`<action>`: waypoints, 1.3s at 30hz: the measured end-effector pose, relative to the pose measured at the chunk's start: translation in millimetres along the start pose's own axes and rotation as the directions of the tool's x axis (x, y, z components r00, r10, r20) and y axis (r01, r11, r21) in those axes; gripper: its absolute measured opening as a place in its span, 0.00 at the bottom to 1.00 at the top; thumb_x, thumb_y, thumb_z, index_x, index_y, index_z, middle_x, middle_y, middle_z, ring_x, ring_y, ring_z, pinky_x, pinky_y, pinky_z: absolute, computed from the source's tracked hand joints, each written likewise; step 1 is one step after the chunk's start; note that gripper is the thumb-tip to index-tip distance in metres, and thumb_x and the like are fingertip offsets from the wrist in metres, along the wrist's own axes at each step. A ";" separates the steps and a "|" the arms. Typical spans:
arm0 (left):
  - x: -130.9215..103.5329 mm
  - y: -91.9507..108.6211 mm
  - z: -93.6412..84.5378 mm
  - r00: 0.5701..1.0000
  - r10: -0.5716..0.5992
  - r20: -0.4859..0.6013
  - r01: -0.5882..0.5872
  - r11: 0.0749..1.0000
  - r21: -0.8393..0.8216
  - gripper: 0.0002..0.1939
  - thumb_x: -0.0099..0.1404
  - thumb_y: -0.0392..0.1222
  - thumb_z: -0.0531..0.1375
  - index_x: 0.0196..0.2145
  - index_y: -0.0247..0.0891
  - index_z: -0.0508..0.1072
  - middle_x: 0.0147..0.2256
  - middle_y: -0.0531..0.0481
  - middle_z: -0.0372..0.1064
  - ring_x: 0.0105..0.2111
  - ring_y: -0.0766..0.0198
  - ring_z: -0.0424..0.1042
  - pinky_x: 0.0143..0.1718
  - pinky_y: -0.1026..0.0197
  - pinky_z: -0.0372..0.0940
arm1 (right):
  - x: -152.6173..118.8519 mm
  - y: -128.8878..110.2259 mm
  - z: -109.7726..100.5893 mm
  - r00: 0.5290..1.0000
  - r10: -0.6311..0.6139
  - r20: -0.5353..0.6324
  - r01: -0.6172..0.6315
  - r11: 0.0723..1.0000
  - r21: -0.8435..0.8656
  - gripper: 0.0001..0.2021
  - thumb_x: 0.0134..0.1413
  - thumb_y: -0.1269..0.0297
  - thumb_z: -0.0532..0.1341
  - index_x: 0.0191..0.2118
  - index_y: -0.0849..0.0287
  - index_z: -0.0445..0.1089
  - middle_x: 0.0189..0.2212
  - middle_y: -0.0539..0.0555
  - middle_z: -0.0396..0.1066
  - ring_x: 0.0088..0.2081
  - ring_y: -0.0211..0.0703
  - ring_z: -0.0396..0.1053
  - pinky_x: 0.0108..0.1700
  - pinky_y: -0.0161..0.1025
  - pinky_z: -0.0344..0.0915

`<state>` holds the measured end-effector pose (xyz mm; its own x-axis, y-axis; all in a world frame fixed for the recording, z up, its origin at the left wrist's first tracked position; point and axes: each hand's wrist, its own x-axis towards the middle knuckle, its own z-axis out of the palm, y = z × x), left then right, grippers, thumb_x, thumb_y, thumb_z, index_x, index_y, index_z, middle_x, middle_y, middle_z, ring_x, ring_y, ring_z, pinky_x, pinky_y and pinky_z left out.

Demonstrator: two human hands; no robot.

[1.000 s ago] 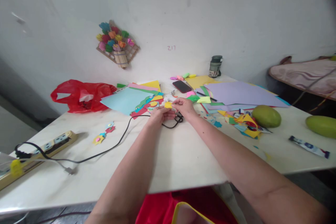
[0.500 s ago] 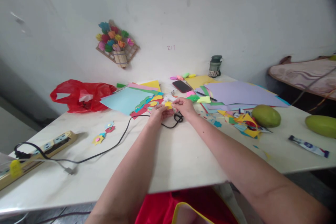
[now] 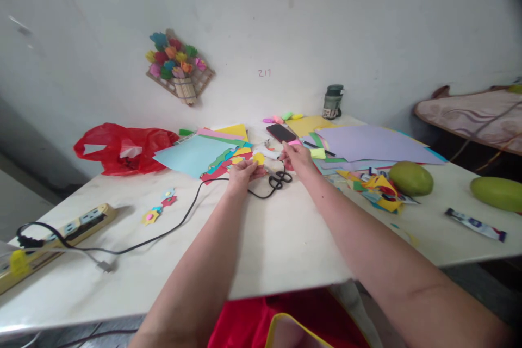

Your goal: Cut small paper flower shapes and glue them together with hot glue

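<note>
My left hand (image 3: 244,173) is closed, pinching a small yellow paper cutout (image 3: 258,159) at its fingertips. To its right, my right hand (image 3: 297,156) is over the table with thumb and forefinger apart, close to one end of a white object (image 3: 265,151) I cannot make out clearly. Black-handled scissors (image 3: 280,178) lie just below the hands, beside a black cord (image 3: 187,216). Layered coloured paper pieces (image 3: 222,164) lie behind my left hand. A joined strip of paper flowers (image 3: 159,207) rests on the left of the table.
A power strip (image 3: 77,223) and red plastic bag (image 3: 122,147) stand left. Light blue paper (image 3: 196,155), a phone (image 3: 281,132) and purple paper (image 3: 367,144) lie at the back. Paper scraps (image 3: 381,193), green fruit (image 3: 411,178) and a tube (image 3: 475,224) lie right.
My right hand has come off the yellow cutout and moved right, its fingers now apart. My left hand keeps the cutout. The scissors show more fully.
</note>
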<state>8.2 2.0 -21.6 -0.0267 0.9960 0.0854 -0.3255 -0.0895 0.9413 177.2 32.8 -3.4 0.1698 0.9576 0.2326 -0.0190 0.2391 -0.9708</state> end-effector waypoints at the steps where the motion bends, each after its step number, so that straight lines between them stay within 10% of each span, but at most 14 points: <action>1: 0.5 -0.4 -0.1 1.000 0.001 0.005 -0.001 1.000 0.002 0.11 0.48 0.40 0.67 0.25 0.33 0.70 0.26 0.46 0.75 0.25 0.60 0.75 0.32 0.58 0.72 | 2.6 -1.2 -3.3 1.000 -0.009 -0.024 0.009 1.000 -0.003 0.14 0.50 0.56 0.60 0.22 0.61 0.64 0.16 0.48 0.67 0.13 0.29 0.58 0.14 0.28 0.51; 30: -3.5 3.6 5.7 1.000 -0.009 -0.022 0.010 0.999 0.053 0.12 0.49 0.37 0.67 0.28 0.32 0.68 0.25 0.47 0.74 0.24 0.63 0.75 0.29 0.63 0.70 | 24.8 -7.8 -38.9 0.988 0.147 0.049 -0.114 0.905 -0.411 0.08 0.56 0.73 0.54 0.27 0.63 0.67 0.19 0.53 0.71 0.15 0.32 0.62 0.17 0.29 0.57; 39: -3.3 2.1 5.3 1.000 -0.016 -0.002 0.016 0.997 0.071 0.12 0.50 0.37 0.67 0.29 0.32 0.68 0.25 0.47 0.74 0.25 0.62 0.75 0.31 0.61 0.71 | 28.6 0.8 -47.7 0.986 0.106 0.126 -0.016 0.823 -0.568 0.15 0.56 0.59 0.56 0.22 0.61 0.65 0.15 0.52 0.68 0.14 0.34 0.62 0.18 0.32 0.56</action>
<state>12.7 -1.4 -18.1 -0.0234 0.9973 0.0701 -0.2580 -0.0738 0.9633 229.1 52.7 -0.3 0.0414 0.9902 0.1335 0.5411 0.0901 -0.8362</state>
